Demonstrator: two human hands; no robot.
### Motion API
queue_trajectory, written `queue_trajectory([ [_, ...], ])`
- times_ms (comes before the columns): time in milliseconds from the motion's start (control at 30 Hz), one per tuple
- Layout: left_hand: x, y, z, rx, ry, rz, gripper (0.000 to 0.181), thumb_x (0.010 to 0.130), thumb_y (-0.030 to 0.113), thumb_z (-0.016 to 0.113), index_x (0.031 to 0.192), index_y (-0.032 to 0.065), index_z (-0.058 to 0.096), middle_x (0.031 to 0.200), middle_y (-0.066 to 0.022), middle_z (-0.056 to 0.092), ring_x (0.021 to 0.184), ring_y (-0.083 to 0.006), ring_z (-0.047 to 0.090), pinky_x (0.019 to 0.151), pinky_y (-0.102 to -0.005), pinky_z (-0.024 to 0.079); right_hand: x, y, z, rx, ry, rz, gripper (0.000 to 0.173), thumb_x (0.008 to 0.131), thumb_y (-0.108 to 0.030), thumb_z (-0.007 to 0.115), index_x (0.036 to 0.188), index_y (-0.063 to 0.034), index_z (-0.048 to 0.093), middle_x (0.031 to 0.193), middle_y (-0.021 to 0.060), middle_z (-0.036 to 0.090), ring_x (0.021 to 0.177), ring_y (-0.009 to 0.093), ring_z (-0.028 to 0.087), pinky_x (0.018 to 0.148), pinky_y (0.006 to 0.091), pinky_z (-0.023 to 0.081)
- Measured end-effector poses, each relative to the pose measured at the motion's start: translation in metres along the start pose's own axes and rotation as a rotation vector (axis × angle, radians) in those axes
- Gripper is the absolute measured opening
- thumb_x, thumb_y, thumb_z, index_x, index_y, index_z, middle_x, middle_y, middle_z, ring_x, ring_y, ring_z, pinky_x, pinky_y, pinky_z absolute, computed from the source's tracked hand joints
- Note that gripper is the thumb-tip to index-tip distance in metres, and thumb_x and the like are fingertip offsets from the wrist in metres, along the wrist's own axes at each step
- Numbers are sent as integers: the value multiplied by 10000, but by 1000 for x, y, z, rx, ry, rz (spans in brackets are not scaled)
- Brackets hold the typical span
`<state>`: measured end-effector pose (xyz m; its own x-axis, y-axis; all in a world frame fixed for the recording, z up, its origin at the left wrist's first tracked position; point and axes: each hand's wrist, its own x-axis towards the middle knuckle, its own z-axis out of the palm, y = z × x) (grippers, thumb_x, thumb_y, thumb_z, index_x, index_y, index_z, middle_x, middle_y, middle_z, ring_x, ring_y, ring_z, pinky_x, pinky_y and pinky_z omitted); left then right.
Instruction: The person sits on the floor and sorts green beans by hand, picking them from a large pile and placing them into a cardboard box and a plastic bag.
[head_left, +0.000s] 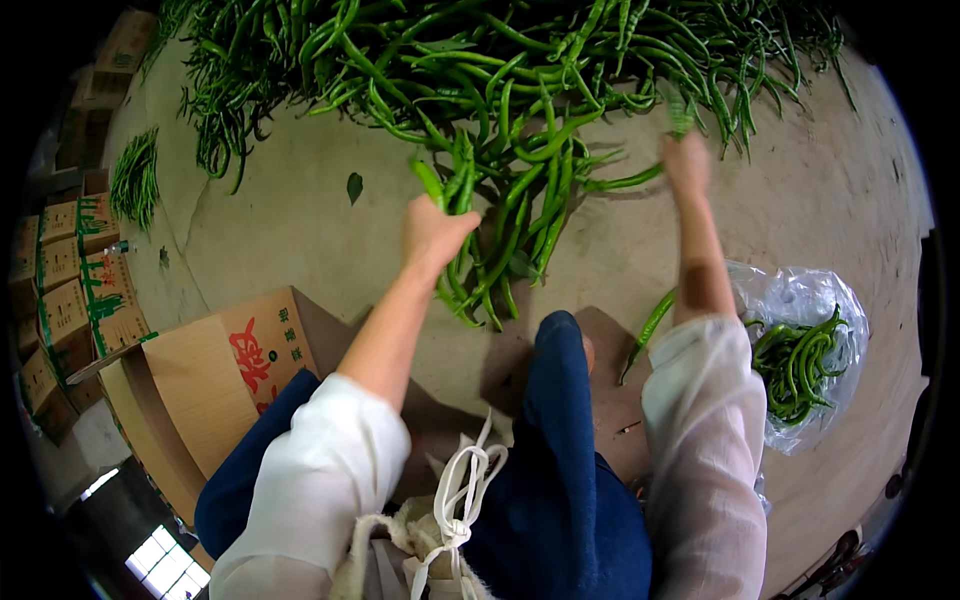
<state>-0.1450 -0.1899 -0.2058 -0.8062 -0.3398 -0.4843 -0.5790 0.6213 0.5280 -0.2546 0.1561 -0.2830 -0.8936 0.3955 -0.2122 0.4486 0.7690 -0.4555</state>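
Long green chili peppers (450, 67) lie in a big heap on the concrete floor before me. My left hand (439, 232) is closed around a small bunch of green peppers (461, 176), whose ends stick out above and below the fist. Beside it, a looser cluster of peppers (540, 202) spreads from the heap towards my feet. Further right, my right hand (686, 161) is blurred, with a green pepper (679, 112) showing above its fingers. Another pepper (626, 180) lies on the floor with its end by that hand. One single pepper (646, 337) rests below my right forearm.
An open cardboard box (217, 360) with red printing stands by my left leg. Several stacked cartons (82, 277) line the far left, near a small pile of peppers (135, 180). At right, a clear plastic bag (855, 352) holds curled peppers (799, 367). A leaf (355, 187) lies on the floor.
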Motion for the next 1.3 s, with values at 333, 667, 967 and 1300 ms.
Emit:
queue_trajectory([
  [333,-51,-1,20,303,25,294,318,710,247,723,929,44,613,870,-179,674,824,-381,644,724,-472,514,-156,66,-76,475,-44,155,239,952,-262,530,1029,-41,580,589,16,512,512,113,501,494,268,412],
  [667,-43,-25,86,489,115,479,325,702,197,741,966,71,599,1008,-118,617,1017,-308,545,830,-427,493,-210,67,-81,431,-278,262,251,824,-172,692,1009,-3,679,648,62,608,493,115,560,464,279,430],
  [967,-39,-47,47,579,-76,292,284,698,225,693,917,53,642,894,-183,672,861,-380,638,744,-479,512,-232,56,-4,-308,-292,-186,325,862,-115,467,1118,-178,658,822,176,678,779,371,665,708,457,530],
  [1300,-72,-50,-11,194,74,304,295,702,199,715,952,53,660,861,-149,684,826,-347,651,722,-434,506,-281,74,-51,-217,-244,-260,309,812,-88,561,1102,-165,636,945,122,630,841,331,640,702,420,516],
])
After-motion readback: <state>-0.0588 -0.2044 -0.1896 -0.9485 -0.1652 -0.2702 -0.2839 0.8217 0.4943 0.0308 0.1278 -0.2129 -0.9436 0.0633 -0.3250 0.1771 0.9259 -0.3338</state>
